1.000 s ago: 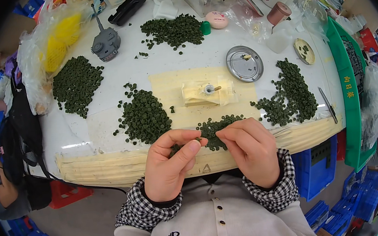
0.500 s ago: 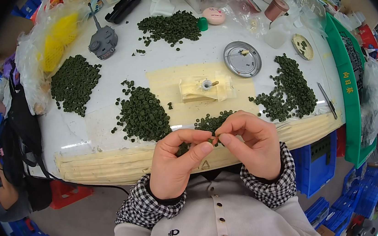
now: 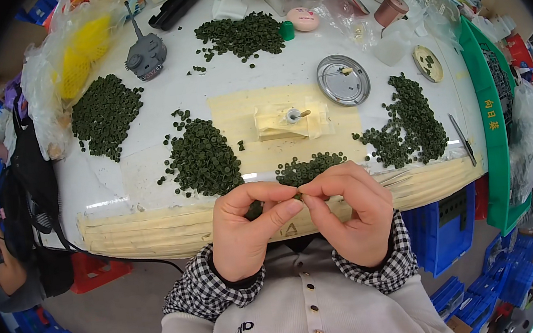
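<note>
My left hand (image 3: 244, 230) and my right hand (image 3: 354, 217) meet at the table's front edge, thumbs and forefingers closed in a pinch. Between the fingertips is a tiny dark green part (image 3: 297, 197), mostly hidden; it resembles the small round wheels around it. Just beyond the fingers lies a small heap of green wheels (image 3: 309, 170). A larger heap (image 3: 204, 157) is to the left, another (image 3: 414, 118) to the right. Straight ahead stands a block wrapped in masking tape (image 3: 270, 127), holding a small pot (image 3: 294, 116) with a stick leaning in it.
Farther off are two more heaps of green parts (image 3: 106, 115) (image 3: 240, 36) and a grey model turret (image 3: 146, 57). On the right are a round metal lid (image 3: 329, 85), a shallow dish (image 3: 426, 65), a slim metal tool (image 3: 462, 139) and a green tray (image 3: 493, 142). Plastic bags line the back.
My right hand has shifted slightly left, and its fingertips have closed up against those of my left hand around the tiny part. The left hand has barely moved.
</note>
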The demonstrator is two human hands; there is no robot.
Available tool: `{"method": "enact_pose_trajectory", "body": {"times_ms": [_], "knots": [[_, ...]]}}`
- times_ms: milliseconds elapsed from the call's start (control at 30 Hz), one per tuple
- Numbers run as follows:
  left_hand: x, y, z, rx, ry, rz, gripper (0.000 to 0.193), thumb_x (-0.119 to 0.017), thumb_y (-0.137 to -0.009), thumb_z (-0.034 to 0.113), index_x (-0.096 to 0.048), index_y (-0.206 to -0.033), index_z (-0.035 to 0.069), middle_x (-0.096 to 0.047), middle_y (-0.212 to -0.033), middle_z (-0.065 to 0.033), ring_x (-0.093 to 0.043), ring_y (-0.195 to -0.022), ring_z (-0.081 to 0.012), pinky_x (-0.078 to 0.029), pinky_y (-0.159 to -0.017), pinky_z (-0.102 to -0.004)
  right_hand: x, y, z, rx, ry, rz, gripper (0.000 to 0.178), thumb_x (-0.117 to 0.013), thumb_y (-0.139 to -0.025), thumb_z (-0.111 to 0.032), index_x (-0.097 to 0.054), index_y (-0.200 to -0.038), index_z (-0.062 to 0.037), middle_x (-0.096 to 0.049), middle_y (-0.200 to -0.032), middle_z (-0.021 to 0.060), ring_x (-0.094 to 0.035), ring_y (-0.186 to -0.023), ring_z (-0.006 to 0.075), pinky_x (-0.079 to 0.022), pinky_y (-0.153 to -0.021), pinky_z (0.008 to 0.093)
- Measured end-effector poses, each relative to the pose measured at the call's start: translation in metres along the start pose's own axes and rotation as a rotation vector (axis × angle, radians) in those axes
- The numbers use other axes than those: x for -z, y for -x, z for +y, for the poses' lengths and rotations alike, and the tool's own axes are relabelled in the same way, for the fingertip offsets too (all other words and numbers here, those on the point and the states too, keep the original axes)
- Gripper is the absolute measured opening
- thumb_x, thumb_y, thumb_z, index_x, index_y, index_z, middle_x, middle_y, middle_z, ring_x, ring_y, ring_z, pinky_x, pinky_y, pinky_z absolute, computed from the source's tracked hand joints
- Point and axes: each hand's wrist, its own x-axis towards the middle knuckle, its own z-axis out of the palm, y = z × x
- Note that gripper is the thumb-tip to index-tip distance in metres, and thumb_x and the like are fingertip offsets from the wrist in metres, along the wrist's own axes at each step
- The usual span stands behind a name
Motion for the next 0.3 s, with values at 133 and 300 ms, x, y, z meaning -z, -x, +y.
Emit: {"method": "enact_pose_trajectory", "body": {"times_ms": [133,300], "knots": [[-0.001,0.001,0.001,0.030,0.053,-0.005,0.014,-0.067,-0.079,-0.004,-0.065,-0.092,0.001,-0.059,-0.077,0.0010,-0.046,-0.067,-0.0034,-0.039,-0.060,-0.0184,-0.003,0.002,0.000,0.106,0.066,0.038,0.021,-0.068,-0.066,0.008,-0.066,-0.084,-0.0009,-0.062,-0.080,0.0083,-0.059,-0.068,0.0220,-0.047,-0.059,0.0287],[0.010,-0.001,0.006,0.191,0.369,-0.140,0.015,-0.061,-0.085,-0.001,-0.064,-0.099,0.002,-0.060,-0.080,-0.0014,-0.049,-0.067,-0.0050,-0.040,-0.058,-0.0182,0.001,0.002,-0.002,0.178,0.053,-0.039,0.029,-0.068,-0.066,0.007,-0.067,-0.094,-0.0015,-0.062,-0.082,0.0079,-0.059,-0.070,0.0227,-0.048,-0.059,0.0290]]}}
